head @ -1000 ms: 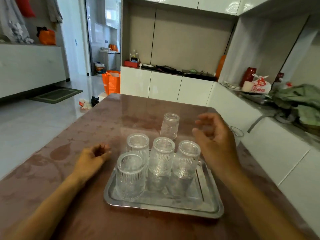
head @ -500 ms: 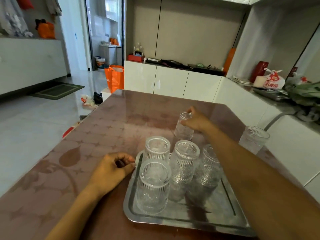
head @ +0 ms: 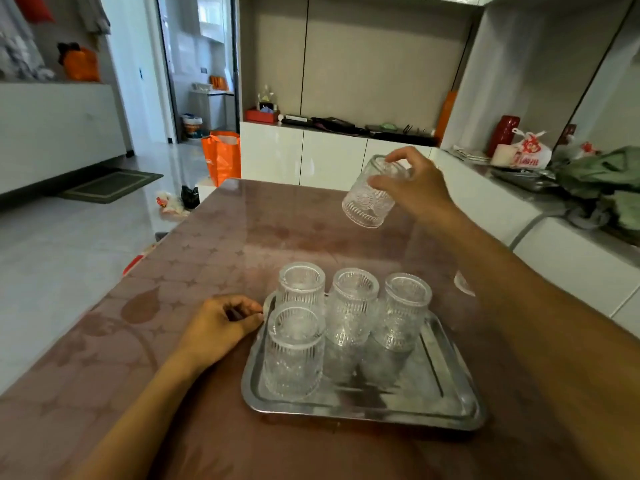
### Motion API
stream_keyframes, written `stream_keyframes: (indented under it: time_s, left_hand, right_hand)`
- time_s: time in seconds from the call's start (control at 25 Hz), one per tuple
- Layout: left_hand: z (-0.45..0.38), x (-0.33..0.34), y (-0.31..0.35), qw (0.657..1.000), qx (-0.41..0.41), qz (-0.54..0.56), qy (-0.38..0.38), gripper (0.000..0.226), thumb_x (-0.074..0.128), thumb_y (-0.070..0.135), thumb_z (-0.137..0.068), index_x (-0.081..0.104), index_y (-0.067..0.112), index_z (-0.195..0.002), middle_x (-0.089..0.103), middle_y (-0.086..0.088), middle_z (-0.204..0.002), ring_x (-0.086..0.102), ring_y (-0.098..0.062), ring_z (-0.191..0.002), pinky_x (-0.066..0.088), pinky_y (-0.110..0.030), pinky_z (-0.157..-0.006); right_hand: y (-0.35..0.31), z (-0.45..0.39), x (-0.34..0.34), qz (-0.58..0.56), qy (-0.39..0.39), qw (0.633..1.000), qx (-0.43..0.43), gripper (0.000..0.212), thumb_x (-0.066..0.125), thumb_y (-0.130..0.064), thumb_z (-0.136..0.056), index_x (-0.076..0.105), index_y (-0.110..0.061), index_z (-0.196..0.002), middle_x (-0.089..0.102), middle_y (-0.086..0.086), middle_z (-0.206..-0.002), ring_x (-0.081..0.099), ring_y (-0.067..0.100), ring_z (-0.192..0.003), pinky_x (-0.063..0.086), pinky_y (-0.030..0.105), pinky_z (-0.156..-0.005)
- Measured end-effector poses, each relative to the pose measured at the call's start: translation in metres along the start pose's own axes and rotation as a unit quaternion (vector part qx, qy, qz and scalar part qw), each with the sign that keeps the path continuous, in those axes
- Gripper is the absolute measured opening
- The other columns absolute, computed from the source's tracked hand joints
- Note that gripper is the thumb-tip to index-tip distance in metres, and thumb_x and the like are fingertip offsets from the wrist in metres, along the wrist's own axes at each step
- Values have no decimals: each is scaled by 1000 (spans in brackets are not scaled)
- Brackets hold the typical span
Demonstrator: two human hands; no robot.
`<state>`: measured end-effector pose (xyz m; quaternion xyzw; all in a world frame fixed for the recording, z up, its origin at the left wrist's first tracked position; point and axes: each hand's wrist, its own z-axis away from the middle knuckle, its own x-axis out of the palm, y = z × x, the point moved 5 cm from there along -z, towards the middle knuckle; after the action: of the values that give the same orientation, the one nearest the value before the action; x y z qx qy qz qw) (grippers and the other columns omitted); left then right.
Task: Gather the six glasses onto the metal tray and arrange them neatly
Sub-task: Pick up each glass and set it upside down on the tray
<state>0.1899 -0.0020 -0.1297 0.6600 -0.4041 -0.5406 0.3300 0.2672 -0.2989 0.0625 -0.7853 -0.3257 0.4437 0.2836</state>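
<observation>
The brown, star-patterned table (head: 214, 244) sits in a bright room with white cabinets along the back wall and an orange bag (head: 221, 157) on the pale floor beyond its far edge. Near the table's front stands the metal tray (head: 450, 403), and on it four ribbed glasses: three in a back row, the back-left glass (head: 302, 282), the back-middle glass (head: 355, 303) and the back-right glass (head: 403, 310), with a front-left glass (head: 294, 351) just ahead of the first.

What has changed is plain enough. Half a second ago the right hand was down at the far glass, which stood on the tabletop beyond the tray; now the right hand (head: 415, 188) has that lifted glass (head: 372, 194) clear of the surface, fingers closed around its rim end, the glass tilted with its base swung toward the tray. The left hand (head: 218, 327) has kept its place, loosely curled with its fingertips at the tray's left rim (steadying it, I would guess, though I cannot tell if it actually presses).

So this looks to be the fifth glass on its way. The open room on the tray is the front row, beside the front-left glass, and that seems the natural spot for it. A sixth glass (head: 462, 284) shows only as a sliver of rim behind the right forearm, still off the tray, so one more trip remains after this one.
</observation>
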Motion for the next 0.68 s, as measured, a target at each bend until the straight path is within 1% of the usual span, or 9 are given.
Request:
stream_keyframes:
  time_s: [0.12,0.2,0.28,0.36,0.4,0.44,0.48,0.56,0.68]
  left_hand:
    - [2,0,4,1000,7,-26,4,4,75,12,-85,78,12,-83,78,-5,-80,67,-15,-66,52,-9,-59]
    - [10,3,11,999,18,-49,8,12,72,12,-87,75,21,-79,75,7,-72,63,-8,-61,47,-5,-54]
    - [22,7,18,998,35,-47,11,22,69,11,-89,73,28,-77,71,19,-59,62,0,-53,44,-4,-50]
    - [27,9,25,998,41,-42,7,18,66,8,-91,78,21,-89,70,27,-59,63,5,-53,45,-4,-51]
    - [28,8,28,998,37,-49,1,19,65,7,-92,79,18,-98,72,25,-63,65,4,-58,47,-5,-54]
    - [30,8,31,998,33,-59,-5,23,63,6,-93,78,20,-102,74,23,-69,67,1,-63,48,-5,-57]
    - [34,9,35,997,35,-72,-3,28,62,5,-92,78,27,-98,74,23,-70,67,1,-64,47,-5,-57]
    - [44,10,38,995,49,-81,42,39,60,0,-89,76,34,-82,70,24,-61,63,7,-59,45,-6,-53]
    - [55,7,34,991,51,-71,101,21,65,4,-87,79,20,-85,68,21,-70,62,6,-63,49,-11,-55]
  right_hand:
    - [-28,77,-52,-121,14,991,-52,41,81,-42,-71,68,-34,-109,75,-1,-101,74,15,-83,62,30,-57]
    - [-29,142,-65,-161,-5,985,-69,37,79,-46,-69,70,-39,-105,77,-10,-95,75,11,-78,61,28,-54]
    - [-16,191,-57,-140,-26,988,-56,35,79,-47,-69,69,-41,-102,75,-18,-93,74,9,-75,62,33,-54]
    - [1,216,-39,-101,-31,994,-24,32,80,-43,-70,67,-42,-99,74,-16,-89,72,9,-73,62,36,-56]
    - [8,221,-28,-76,-29,997,-15,32,81,-41,-70,67,-42,-99,73,-14,-87,70,10,-72,61,35,-58]
    - [14,223,-18,-48,-28,998,-17,33,82,-40,-70,66,-41,-99,71,-15,-85,68,10,-71,58,28,-59]
    - [16,225,-11,-23,-29,999,-26,34,82,-40,-71,65,-40,-100,69,-18,-86,65,7,-73,53,18,-57]
    - [21,229,2,0,-44,998,-45,37,81,-42,-74,63,-39,-106,68,-20,-97,63,1,-76,47,12,-60]
    - [27,233,21,7,-85,995,-53,40,75,-43,-82,57,-39,-117,64,-15,-120,60,6,-97,49,23,-78]
